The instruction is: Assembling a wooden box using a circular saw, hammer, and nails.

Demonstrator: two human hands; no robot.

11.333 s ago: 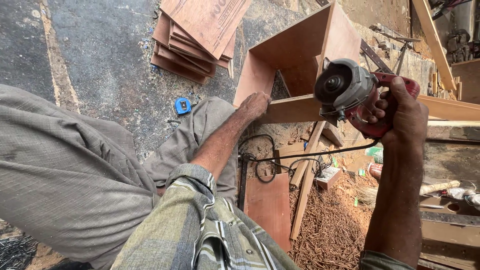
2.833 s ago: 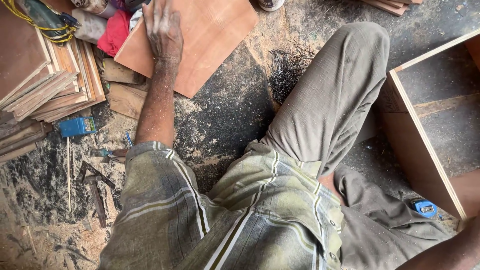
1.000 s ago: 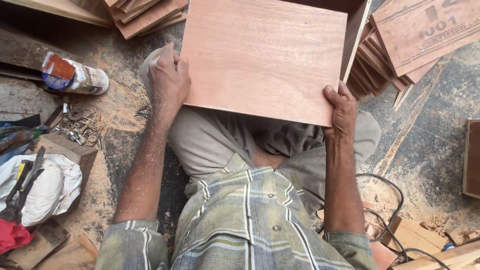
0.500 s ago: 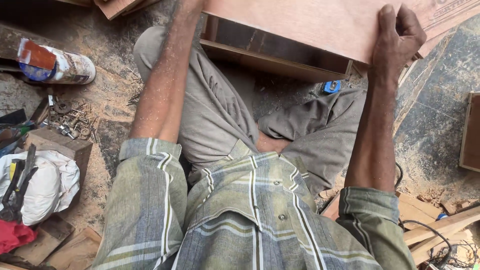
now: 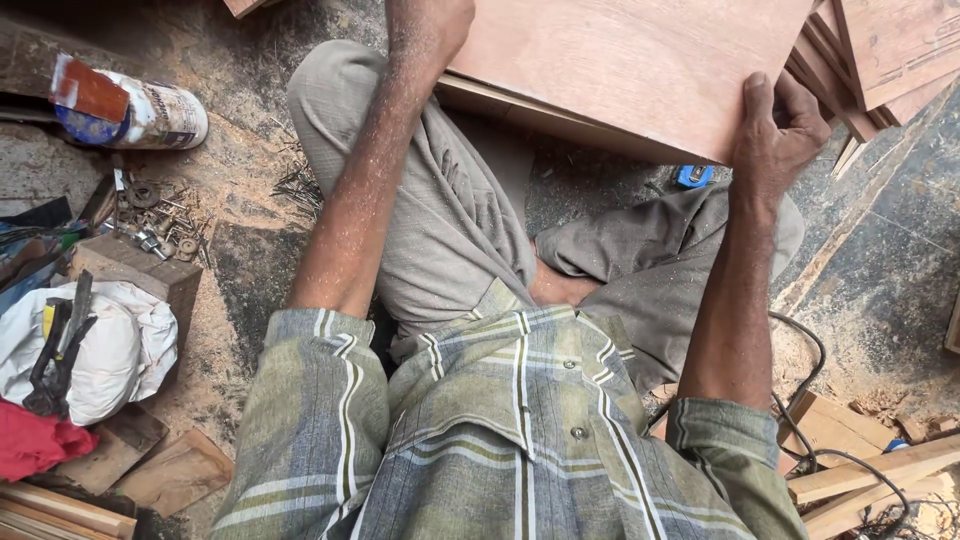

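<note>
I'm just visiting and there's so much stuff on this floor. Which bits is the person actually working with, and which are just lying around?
In use:
left hand and right hand, both gripping the plywood panel
wooden frame under the panel

Lying about:
glue bottle
pliers on the white cloth
screws and washers
blue tape measure
black cable

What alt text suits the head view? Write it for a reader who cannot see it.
Seen from above, a seated person holds a plywood panel, left hand on its left edge, right hand gripping its lower right corner. A can, screws and pliers on a white cloth lie on the sawdusty floor.
</note>
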